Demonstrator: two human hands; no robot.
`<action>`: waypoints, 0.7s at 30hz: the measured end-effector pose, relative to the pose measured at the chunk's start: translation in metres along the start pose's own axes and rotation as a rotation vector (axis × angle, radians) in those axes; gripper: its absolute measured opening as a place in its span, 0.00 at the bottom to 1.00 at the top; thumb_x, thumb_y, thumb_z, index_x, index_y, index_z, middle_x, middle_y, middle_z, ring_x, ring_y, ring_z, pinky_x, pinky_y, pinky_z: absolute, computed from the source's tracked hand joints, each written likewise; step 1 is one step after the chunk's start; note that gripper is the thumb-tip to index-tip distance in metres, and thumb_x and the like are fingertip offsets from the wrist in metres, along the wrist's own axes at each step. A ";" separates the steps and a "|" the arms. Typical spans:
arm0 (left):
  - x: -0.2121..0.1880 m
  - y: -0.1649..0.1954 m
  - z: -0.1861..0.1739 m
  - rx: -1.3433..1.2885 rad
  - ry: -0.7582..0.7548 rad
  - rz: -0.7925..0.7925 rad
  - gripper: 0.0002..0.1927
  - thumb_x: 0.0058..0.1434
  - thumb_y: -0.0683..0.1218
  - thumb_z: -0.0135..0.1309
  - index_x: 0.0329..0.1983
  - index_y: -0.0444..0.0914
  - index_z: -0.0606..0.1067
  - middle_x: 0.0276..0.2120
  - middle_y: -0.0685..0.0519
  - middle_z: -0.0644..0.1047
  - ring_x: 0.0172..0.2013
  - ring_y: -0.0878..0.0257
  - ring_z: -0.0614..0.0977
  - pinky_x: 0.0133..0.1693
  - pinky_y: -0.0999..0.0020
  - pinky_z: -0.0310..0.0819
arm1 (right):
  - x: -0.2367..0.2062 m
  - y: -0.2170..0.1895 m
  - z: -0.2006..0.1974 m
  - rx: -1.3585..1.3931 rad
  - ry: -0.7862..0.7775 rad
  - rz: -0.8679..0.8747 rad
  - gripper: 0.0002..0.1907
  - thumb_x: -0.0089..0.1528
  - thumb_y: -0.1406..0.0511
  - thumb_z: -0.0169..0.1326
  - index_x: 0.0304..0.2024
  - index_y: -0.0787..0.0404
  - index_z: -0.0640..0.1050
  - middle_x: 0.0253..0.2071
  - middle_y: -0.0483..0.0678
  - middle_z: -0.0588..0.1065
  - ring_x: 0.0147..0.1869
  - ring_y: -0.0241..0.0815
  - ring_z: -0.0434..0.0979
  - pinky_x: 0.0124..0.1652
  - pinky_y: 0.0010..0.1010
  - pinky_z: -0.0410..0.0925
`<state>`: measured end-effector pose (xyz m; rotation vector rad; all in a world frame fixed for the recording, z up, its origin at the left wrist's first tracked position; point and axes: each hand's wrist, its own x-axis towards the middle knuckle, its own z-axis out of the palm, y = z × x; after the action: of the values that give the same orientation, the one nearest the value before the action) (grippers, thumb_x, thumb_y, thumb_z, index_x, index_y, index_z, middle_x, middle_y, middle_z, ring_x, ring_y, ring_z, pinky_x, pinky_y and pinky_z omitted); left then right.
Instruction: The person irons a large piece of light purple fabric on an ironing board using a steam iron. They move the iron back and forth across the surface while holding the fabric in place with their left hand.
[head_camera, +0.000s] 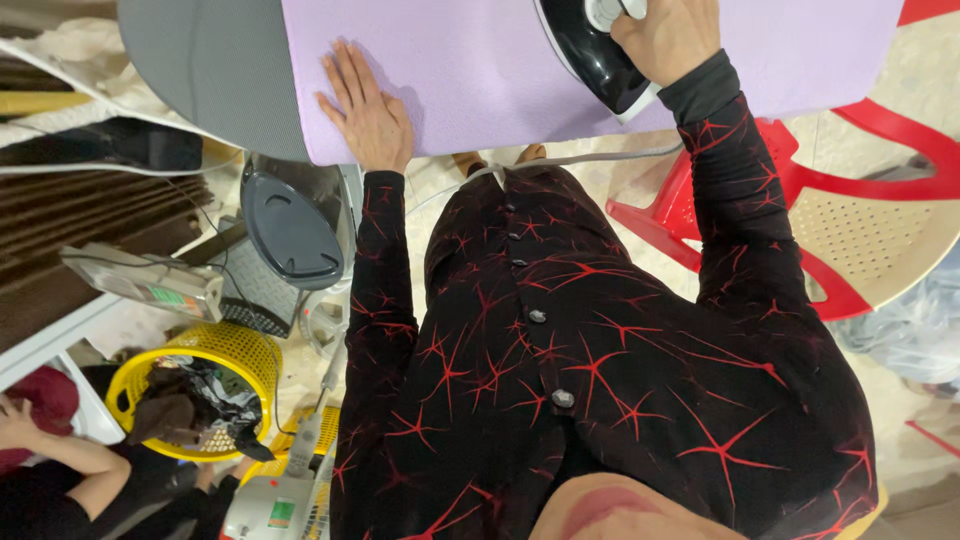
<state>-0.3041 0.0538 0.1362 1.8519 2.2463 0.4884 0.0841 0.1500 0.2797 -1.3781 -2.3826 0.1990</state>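
Lilac cloth (480, 70) spread on ironing board (215, 70); left hand (368, 110) flat, released, at 10 o'clock; right hand (665, 35) clenched on black iron (590, 55) at 1 o'clock, nearer cloth's right end.

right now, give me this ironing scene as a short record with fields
left hand: flat on the lilac cloth, fingers spread
right hand: closed around the iron handle
iron: black, standing on the cloth at the top edge of view
board: grey cover, bare on the left end
cord: grey, runs below the board's edge
chair: red, to the right under the board
basket: yellow, on the floor lower left, dark items inside
other person: an arm at the lower left corner
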 end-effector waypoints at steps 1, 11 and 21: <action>0.003 0.005 0.001 0.045 0.060 0.023 0.44 0.63 0.48 0.46 0.82 0.38 0.47 0.80 0.48 0.45 0.79 0.49 0.41 0.73 0.33 0.25 | -0.003 0.000 -0.001 0.000 -0.016 0.030 0.10 0.57 0.71 0.57 0.41 0.65 0.79 0.32 0.57 0.76 0.38 0.62 0.77 0.40 0.48 0.69; 0.056 0.108 0.023 -0.088 -0.041 0.284 0.39 0.69 0.48 0.46 0.82 0.39 0.50 0.80 0.43 0.47 0.80 0.46 0.44 0.76 0.34 0.33 | -0.031 -0.045 -0.032 0.082 -0.141 0.055 0.41 0.54 0.70 0.57 0.72 0.64 0.68 0.38 0.60 0.77 0.38 0.64 0.78 0.39 0.49 0.72; 0.060 0.139 0.002 0.070 -0.308 0.263 0.37 0.76 0.66 0.41 0.80 0.46 0.52 0.78 0.44 0.48 0.77 0.42 0.44 0.72 0.28 0.33 | -0.032 -0.041 -0.032 -0.057 -0.101 0.181 0.37 0.54 0.69 0.59 0.68 0.58 0.73 0.36 0.57 0.77 0.34 0.63 0.77 0.34 0.50 0.70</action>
<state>-0.1880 0.1356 0.1894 2.1046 1.8550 0.1468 0.0776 0.0990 0.3133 -1.6477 -2.3599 0.2561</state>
